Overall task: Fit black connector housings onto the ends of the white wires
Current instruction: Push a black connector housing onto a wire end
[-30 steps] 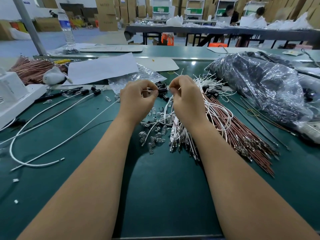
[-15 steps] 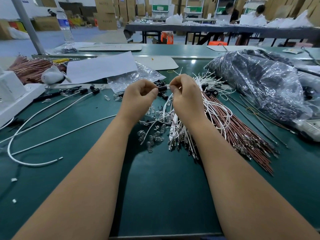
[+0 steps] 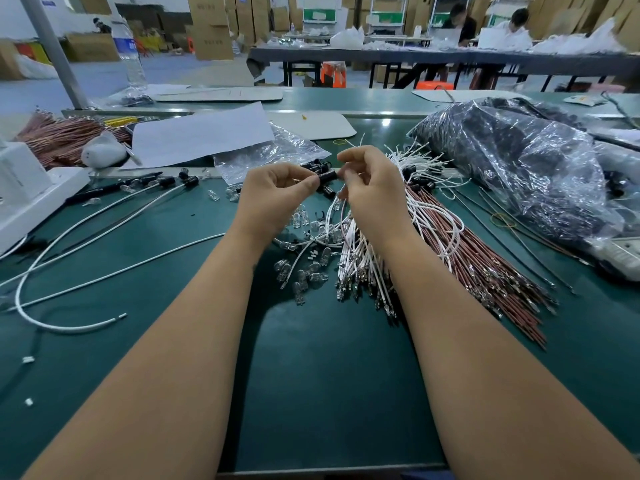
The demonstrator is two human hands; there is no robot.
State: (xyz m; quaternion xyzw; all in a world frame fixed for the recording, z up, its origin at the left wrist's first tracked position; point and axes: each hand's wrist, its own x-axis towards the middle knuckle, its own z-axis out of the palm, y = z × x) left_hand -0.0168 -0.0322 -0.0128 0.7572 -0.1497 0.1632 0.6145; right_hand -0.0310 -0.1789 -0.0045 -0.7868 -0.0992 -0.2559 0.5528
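My left hand [image 3: 273, 195] pinches one end of a small black connector housing [image 3: 327, 176] held above the green table. My right hand [image 3: 372, 188] meets the housing's other end with curled fingers, and a white wire [image 3: 337, 206] hangs down from it; the wire's tip is hidden by my fingers. Below my right wrist lies a bundle of white wires [image 3: 363, 268] with metal terminals. More black housings [image 3: 317, 167] lie loose just behind my hands. Finished white wires with black housings [image 3: 190, 181] rest at the left.
Brown wires [image 3: 485, 268] fan out to the right of the white bundle. Clear bulbs [image 3: 308, 271] are scattered under my hands. A large plastic bag of dark parts [image 3: 519, 168] fills the right. A white box [image 3: 20, 192], paper sheet [image 3: 201, 133] and long white cable [image 3: 69, 327] lie left.
My hands have drawn slightly apart, so the black housing now shows between them. My right hand's fingers have shifted at the housing's end.
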